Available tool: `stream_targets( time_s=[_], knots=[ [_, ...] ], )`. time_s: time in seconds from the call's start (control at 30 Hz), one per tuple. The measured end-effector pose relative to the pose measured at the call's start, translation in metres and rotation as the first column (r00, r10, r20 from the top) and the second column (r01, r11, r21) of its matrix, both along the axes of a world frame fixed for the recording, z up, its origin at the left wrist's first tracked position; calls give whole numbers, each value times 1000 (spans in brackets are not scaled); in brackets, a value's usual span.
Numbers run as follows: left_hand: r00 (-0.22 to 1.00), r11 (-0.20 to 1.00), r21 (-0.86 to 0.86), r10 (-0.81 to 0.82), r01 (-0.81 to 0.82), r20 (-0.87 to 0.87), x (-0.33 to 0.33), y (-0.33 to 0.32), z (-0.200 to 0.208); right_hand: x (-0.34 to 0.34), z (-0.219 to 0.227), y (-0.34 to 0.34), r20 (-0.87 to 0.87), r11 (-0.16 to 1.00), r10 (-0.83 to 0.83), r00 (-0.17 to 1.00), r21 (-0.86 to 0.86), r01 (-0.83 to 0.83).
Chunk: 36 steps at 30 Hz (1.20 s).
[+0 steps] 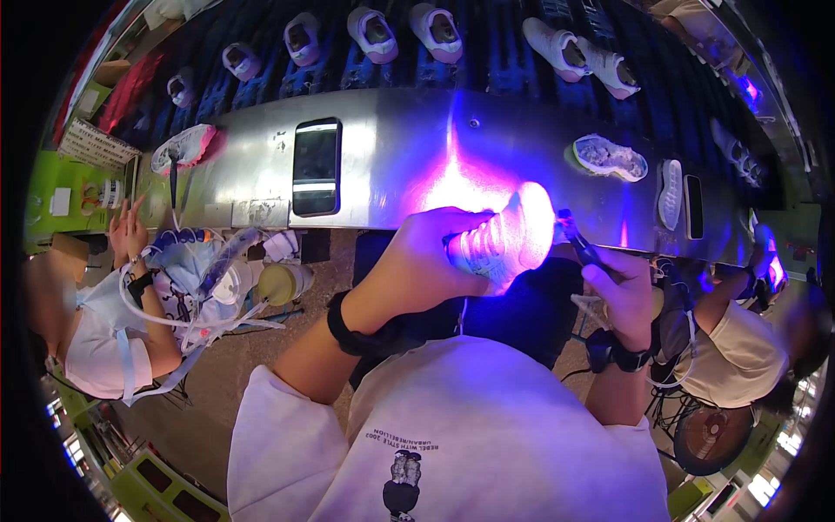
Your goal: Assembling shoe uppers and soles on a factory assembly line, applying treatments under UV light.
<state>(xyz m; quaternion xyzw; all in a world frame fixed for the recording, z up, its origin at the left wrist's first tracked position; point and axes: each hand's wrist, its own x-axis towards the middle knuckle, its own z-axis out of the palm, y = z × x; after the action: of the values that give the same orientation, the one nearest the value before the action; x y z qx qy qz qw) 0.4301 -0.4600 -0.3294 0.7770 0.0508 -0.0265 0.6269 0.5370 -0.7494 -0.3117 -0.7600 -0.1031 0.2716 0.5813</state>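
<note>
White printed T-shirt (500, 418), black wristbands (342, 325)

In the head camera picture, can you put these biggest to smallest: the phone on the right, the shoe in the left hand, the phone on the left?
1. Shoe in the left hand, partly covered
2. Left phone
3. Right phone

That's how big they look here, not their real sizes.

Shoe (491, 248) in my left fingers (457, 280): bright white blurring into violet-pink. Tool (587, 252) in my right fingers (602, 283): black. Metal table (383, 174) beyond fingers: silver-grey, streaked purple-blue. Phone (317, 170), ahead-left of left fingers: black face, silver ends. Conveyor (496, 65), farther beyond: black, blue-glinting. My shirt (504, 418), nearer than fingers: white, lilac-tinged, black print.
</note>
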Motion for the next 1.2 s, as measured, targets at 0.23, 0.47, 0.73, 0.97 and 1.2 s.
stream_targets(
  time_s=[0.23,0.47,0.73,0.97,1.2],
  knots=[
    [989,993,-114,-1,-16,-147,3,-11,-1,13,14,20,113,1000,7,994,-20,-5],
    [964,880,-476,-115,-13,-239,7,-19,8,22,16,1,109,992,123,986,2,-124],
    [961,858,-506,-58,-91,-271,4,-35,23,9,9,-9,197,995,98,976,17,-103],
    [973,921,-390,-90,0,-213,6,-43,22,11,19,-20,173,999,44,984,10,-46],
    [979,881,-470,-43,-56,-198,1,-51,20,12,11,-18,183,992,122,976,13,-126]
  ],
)
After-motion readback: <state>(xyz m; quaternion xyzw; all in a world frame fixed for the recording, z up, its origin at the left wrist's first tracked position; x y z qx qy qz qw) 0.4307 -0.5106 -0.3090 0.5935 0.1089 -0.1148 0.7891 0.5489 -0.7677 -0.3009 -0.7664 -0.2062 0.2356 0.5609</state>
